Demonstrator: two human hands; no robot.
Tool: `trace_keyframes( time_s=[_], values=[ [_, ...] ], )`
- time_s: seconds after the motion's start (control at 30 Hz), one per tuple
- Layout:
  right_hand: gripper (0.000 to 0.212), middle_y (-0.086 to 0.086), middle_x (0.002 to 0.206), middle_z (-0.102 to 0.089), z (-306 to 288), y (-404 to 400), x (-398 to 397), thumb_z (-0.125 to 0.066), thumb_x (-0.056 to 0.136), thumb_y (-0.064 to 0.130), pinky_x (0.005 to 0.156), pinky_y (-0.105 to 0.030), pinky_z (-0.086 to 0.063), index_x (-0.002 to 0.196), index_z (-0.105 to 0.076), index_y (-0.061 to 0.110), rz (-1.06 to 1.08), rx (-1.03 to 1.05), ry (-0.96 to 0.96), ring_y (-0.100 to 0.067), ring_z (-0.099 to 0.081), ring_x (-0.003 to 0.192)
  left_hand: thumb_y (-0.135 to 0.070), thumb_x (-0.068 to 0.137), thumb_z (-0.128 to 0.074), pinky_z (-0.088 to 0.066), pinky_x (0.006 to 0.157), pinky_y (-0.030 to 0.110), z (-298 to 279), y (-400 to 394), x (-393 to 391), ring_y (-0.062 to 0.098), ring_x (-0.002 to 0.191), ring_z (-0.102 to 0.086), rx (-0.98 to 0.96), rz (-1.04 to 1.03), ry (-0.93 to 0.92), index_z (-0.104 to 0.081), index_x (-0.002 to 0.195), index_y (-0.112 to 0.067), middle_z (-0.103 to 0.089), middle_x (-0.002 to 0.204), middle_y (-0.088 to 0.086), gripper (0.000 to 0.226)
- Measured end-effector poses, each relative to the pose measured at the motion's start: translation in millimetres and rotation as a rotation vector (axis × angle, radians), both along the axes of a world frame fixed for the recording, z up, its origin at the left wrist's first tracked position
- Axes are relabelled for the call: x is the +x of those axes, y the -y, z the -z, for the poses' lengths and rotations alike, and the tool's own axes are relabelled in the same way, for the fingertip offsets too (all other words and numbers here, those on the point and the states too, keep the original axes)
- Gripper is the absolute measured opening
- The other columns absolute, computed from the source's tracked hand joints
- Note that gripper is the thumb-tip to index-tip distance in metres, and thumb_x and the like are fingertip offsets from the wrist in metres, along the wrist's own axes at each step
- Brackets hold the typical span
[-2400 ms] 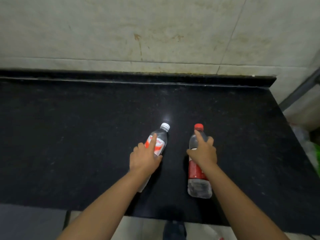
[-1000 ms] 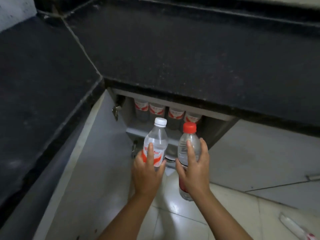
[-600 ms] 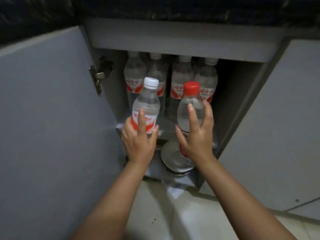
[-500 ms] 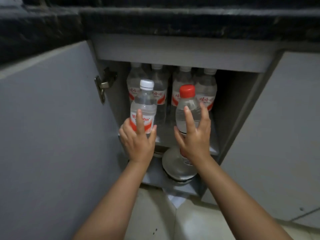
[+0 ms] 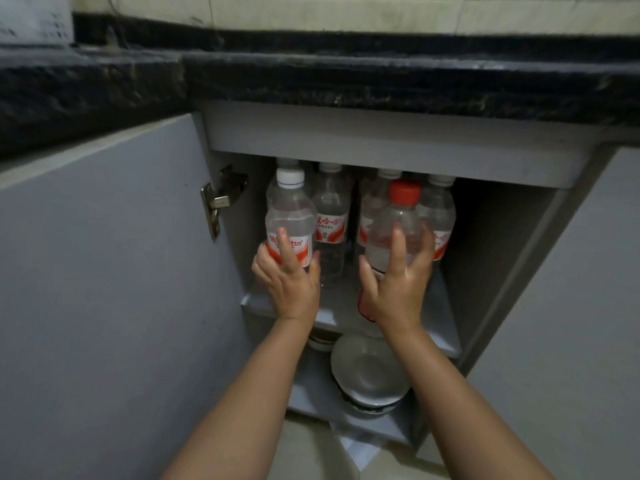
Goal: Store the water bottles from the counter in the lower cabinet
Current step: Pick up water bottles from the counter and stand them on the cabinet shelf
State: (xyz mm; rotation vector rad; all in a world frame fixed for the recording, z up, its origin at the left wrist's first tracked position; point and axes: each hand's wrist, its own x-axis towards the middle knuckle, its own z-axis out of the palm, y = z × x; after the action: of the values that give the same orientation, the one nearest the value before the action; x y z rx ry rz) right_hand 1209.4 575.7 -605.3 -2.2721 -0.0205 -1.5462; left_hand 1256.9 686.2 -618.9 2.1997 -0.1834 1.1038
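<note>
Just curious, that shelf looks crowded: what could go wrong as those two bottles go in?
The row of bottles already standing at the back could get knocked over by the white-capped bottle or red-capped bottle. Each hand, left and right, holds its bottle low, so either might tip.

Two clear bottles stand upright at the cabinet (image 5: 512, 244) shelf's front. One (image 5: 290, 216) has a white cap, the other (image 5: 394, 226) red.

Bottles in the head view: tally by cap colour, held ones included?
White cap: 5, one in the left hand, namely the white-capped bottle, and four on the shelf
Red cap: 1, the red-capped bottle in the right hand
Total: 6
</note>
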Motion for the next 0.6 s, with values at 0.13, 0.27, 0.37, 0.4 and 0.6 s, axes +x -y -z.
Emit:
trace_keyframes(
  time_s=[0.13,0.27,0.37,0.4,0.6],
  values=[
    [0.050,-0.048,0.117,-0.038,5,-2,1,-0.056,0.078,0.026,0.091,-0.059,-0.034,0.119,-0.032,0.010,-0.032,0.043,-0.026,-0.038,-0.025,0.118,-0.016,0.057,-0.083,-0.050,0.066,0.059,9,3,6,0.053,0.073,-0.059,0.038,-0.028,-0.019,-0.033,0.116,-0.004,-0.057,0.089,0.042,0.078],
    [0.063,-0.040,0.132,-0.025,3,3,1,-0.060,0.078,0.028,0.096,-0.053,-0.028,0.127,-0.022,0.020,-0.094,0.075,-0.094,-0.036,-0.023,0.129,-0.018,0.059,-0.083,-0.050,0.068,0.057,8,7,7,0.053,0.076,-0.058,0.007,-0.015,-0.056,-0.031,0.119,-0.008,-0.056,0.093,0.042,0.080],
    [0.071,-0.042,0.131,-0.028,0,7,-7,-0.072,0.070,0.016,0.096,-0.053,-0.030,0.127,-0.030,0.016,-0.148,0.098,-0.180,-0.043,-0.027,0.124,-0.021,0.068,-0.077,-0.047,0.079,0.053,5,3,1,0.052,0.092,-0.054,-0.063,0.054,-0.128,-0.024,0.124,-0.021,-0.051,0.108,0.040,0.077],
    [0.072,-0.040,0.131,-0.031,-2,9,-11,-0.072,0.070,0.017,0.097,-0.055,-0.033,0.130,-0.032,0.011,-0.162,0.110,-0.212,-0.046,-0.032,0.124,-0.024,0.073,-0.073,-0.044,0.085,0.052,4,0,-2,0.050,0.102,-0.050,-0.114,0.091,-0.179,-0.021,0.128,-0.025,-0.048,0.116,0.037,0.075],
    [0.063,-0.015,0.133,-0.048,-41,29,-22,-0.062,0.082,0.025,0.101,-0.041,-0.035,0.135,-0.032,0.010,-0.196,0.218,-0.442,-0.028,-0.046,0.121,-0.021,0.089,-0.048,-0.032,0.098,0.034,-26,-20,-7,0.031,0.126,-0.036,-0.391,0.359,-0.260,-0.023,0.141,-0.008,-0.037,0.137,0.020,0.059]
  ],
)
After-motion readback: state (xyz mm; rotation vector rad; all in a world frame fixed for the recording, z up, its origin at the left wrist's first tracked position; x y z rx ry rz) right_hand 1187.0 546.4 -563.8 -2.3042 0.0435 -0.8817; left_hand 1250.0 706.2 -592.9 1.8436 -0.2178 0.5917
